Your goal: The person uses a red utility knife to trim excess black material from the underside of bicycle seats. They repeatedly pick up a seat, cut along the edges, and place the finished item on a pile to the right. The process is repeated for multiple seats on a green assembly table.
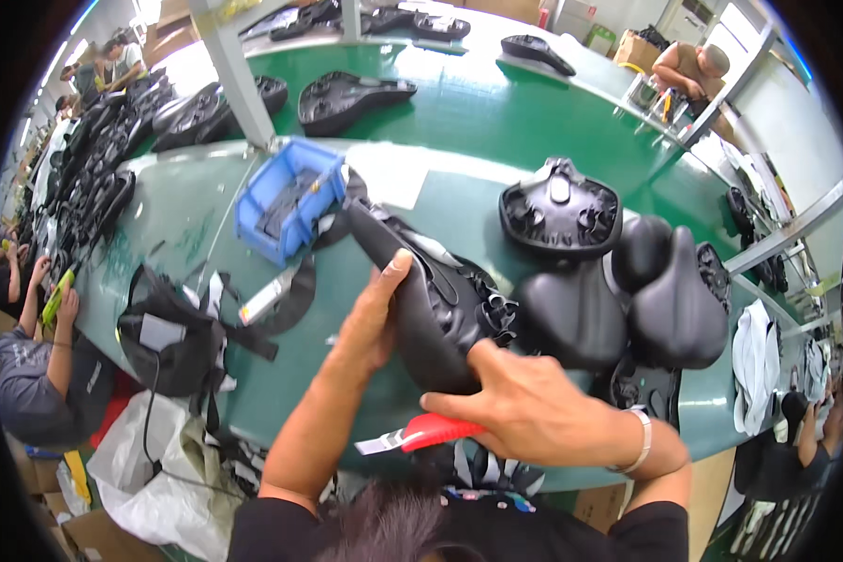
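Observation:
My left hand (375,314) grips the left side of a black bicycle saddle (424,328), its thumb lying on the edge. The saddle is tilted above the green table, with part of its underside and loose cover edges facing right. A red utility knife (437,431) is held in my right hand (539,403), its blade pointing left and away from the saddle. Fingers of that hand also reach the saddle's near right edge; their tips are partly hidden. Just right of it, several finished-looking black saddles (571,314) lie together, and one saddle (560,208) rests underside up.
A blue plastic bin (253,220) with dark scraps stands at the left back. A black bag (164,328) and a white tube (265,298) lie left. Metal posts (234,80) rise from the table. Co-workers sit at both sides; saddles pile up far left.

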`<state>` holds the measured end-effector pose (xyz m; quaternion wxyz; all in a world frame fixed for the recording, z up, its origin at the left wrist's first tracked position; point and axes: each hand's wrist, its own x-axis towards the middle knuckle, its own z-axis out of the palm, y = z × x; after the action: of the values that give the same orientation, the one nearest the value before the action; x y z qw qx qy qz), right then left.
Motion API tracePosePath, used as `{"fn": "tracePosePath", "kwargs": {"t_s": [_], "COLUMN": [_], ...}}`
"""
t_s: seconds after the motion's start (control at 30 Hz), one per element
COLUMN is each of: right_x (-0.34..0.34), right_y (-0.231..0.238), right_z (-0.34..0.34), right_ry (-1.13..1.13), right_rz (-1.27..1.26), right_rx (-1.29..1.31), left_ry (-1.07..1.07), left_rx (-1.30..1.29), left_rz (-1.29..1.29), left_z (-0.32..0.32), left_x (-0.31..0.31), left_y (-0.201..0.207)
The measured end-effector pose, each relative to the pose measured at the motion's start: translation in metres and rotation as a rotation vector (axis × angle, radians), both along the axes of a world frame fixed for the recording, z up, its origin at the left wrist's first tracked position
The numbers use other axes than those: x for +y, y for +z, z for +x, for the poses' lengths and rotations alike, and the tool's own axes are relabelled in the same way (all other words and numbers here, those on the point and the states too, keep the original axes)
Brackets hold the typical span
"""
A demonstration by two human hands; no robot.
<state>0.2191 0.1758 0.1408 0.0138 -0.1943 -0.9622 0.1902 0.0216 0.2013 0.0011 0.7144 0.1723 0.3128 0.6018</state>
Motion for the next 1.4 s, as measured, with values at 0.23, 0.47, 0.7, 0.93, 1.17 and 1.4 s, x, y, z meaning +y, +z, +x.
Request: {"fn": "tracePosePath", "kwargs": {"t_s": [0.23, 0.47, 0.7, 0.93, 1.17, 1.4], "right_x": [-0.033, -0.011, -0.058, -0.138, -0.052, 0.012], "right_y": [-0.079, -0.095, -0.124, -0.124, -0.106, -0.107], "right_z": [0.054, 0.08, 0.088, 0.086, 0.01, 0.05], "right_ry": [-0.508, -0.243, -0.406, -0.711, -0.692, -0.944], "right_rz": [-0.316, 0.216, 0.137, -0.258, -0.142, -0.692], "right_rx": [0.534, 0.278, 0.034, 0.229, 0.519, 1.092], "left_ry": [0.059, -0.2, -0.068, 0.282, 0.483, 0.808], "left_rx": [0.361, 0.596, 0.647, 0.653, 0.742, 1.755], "left_rz": [-0.049, -0.036, -0.057, -0.101, 0.014, -0.065], "left_z": [-0.034, -0.037, -0.031, -0.014, 0.018, 0.007], "left_x": [-0.083, -0.06, -0.072, -0.13, -0.159, -0.175], "left_y": [-0.004, 0.036, 0.038, 0.023, 0.029, -0.021]}}
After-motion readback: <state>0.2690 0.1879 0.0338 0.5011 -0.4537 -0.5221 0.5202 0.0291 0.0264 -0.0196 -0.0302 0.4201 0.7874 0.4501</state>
